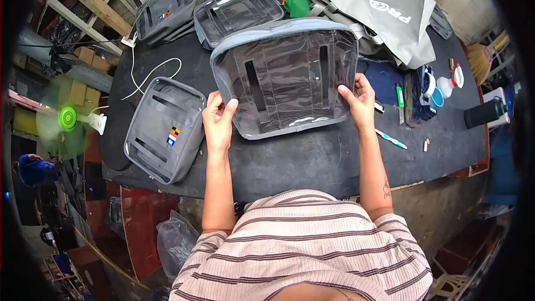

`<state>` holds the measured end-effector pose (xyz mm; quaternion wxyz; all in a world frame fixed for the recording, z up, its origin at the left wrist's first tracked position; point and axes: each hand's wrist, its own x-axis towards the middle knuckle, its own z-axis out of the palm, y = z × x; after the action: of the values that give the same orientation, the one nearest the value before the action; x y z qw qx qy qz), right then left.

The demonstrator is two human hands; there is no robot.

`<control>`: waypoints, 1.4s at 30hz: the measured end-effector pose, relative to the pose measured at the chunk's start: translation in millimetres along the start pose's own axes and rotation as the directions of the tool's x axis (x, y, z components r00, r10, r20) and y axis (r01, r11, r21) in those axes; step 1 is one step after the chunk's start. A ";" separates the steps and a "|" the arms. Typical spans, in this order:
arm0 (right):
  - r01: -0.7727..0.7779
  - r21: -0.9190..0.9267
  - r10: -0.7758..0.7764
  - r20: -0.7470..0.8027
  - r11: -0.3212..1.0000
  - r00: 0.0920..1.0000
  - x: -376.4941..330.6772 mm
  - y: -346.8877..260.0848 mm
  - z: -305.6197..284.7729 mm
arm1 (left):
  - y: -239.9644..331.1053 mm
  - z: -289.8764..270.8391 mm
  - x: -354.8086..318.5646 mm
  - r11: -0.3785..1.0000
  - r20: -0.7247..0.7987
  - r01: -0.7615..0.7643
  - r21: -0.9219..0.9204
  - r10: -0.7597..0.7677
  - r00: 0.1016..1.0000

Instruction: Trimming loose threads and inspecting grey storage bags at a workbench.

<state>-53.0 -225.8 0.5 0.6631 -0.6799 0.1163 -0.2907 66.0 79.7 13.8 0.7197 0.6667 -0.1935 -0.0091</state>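
Observation:
Between my hands, a grey bag with a clear plastic front (290, 86) is held up and tilted above the black table. My left hand (219, 118) grips its left side, the thumb over the edge. My right hand (358, 101) pinches the right side, also with the thumb on top. Two black strips show through the clear panel. Left of my left hand lies a similar grey bag (150, 125) with a small colourful patch. Farther back are two more grey bags, one with a patch (167, 14) and one with a clear face (238, 14).
A large grey bag (384, 11) lies at the back right. Near the right side are a toothbrush (392, 139), a green tube (400, 97), a spray bottle (449, 83) and a dark flask (485, 112). A white cable (134, 67) runs across the left; a green fan (67, 118) spins beyond the table.

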 end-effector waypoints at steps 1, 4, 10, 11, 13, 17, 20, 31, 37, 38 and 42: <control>0.003 0.002 -0.003 0.003 1.000 1.000 0.9 0.7 1.8 | 1.0 1.9 -1.5 1.000 -0.003 -0.004 0.001 0.004 1.000; 0.096 0.089 -0.089 -0.081 0.991 0.993 4.6 -3.4 10.7 | 3.6 7.8 -3.9 0.988 -0.048 -0.143 -0.059 0.140 0.989; -0.074 -0.102 0.068 -0.064 0.992 0.996 23.6 16.2 1.0 | 24.7 22.0 6.2 0.988 0.039 -0.156 0.004 0.156 0.987; -0.023 -0.089 0.017 -0.066 0.996 0.998 26.4 15.2 3.0 | 25.2 22.1 8.1 0.988 0.038 -0.155 0.005 0.155 0.987; -0.018 -0.103 0.015 -0.035 0.995 0.999 31.0 17.7 0.3 | 26.9 22.8 11.6 0.984 0.028 -0.137 0.110 0.135 0.990; 0.103 -0.293 -0.174 -0.228 0.950 0.958 24.6 36.4 5.2 | 24.6 25.1 14.1 0.990 0.006 -0.106 0.094 0.106 0.994; 0.078 -0.513 -0.254 -0.281 0.855 0.926 -2.1 32.0 17.1 | 25.7 24.3 12.3 0.985 -0.019 -0.123 0.118 0.126 0.992; 0.137 -0.983 0.154 0.155 0.120 0.976 -91.2 54.4 95.5 | 18.6 23.1 8.4 0.964 -0.012 -0.118 0.239 0.124 0.992; 0.509 -0.741 0.075 0.594 0.438 0.801 -126.6 42.2 150.7 | 18.0 21.4 -7.6 0.981 -0.115 -0.162 0.104 0.174 0.978; 0.570 -0.654 0.102 0.696 0.496 0.710 -129.6 38.8 156.9 | 8.8 13.7 -12.5 0.980 -0.129 -0.180 0.084 0.189 0.973; 0.841 -0.195 -0.193 0.924 0.505 0.330 -135.8 42.7 177.2 | -9.9 -20.9 -51.6 0.949 -0.250 -0.093 0.301 0.172 0.953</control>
<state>-55.0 -8.1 -65.0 0.1997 -0.9082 -0.3559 -0.0932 26.8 112.5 -10.2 0.6347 0.7436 -0.1365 0.1597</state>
